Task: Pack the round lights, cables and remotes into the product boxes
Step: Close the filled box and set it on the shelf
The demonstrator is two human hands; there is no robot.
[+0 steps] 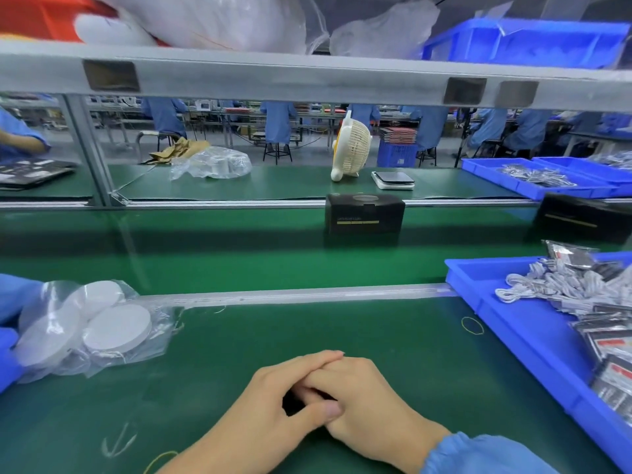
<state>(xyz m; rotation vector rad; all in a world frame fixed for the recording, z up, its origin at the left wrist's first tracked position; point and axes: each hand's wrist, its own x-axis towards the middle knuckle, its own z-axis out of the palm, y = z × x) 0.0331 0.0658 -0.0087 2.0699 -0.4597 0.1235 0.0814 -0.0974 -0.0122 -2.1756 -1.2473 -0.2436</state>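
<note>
A: On the near green table (393, 323), your left hand (273, 401) and right hand (369, 398) rest clasped together, right in front of you.

B: What does each grip hold?

A: No part. Your left hand lies over the right, its fingers across the right hand's knuckles and its thumb curled against the right fingers. Your right fingers are bent under the left palm, with nothing in them that shows.

B: Where are the round lights?

A: At the near left, in a clear plastic bag (150, 340); the round lights (118, 328) are white discs, overlapping one another.

B: And the cables and remotes?

A: In the blue tray (478, 278) at the right. The white cables (554, 285) lie in a heap at its far end; the bagged remotes (612, 350) sit nearer you.

B: The boxes?

A: One black product box (364, 213) stands closed on the far belt (205, 248), another black box (581, 217) at the far right.
</note>
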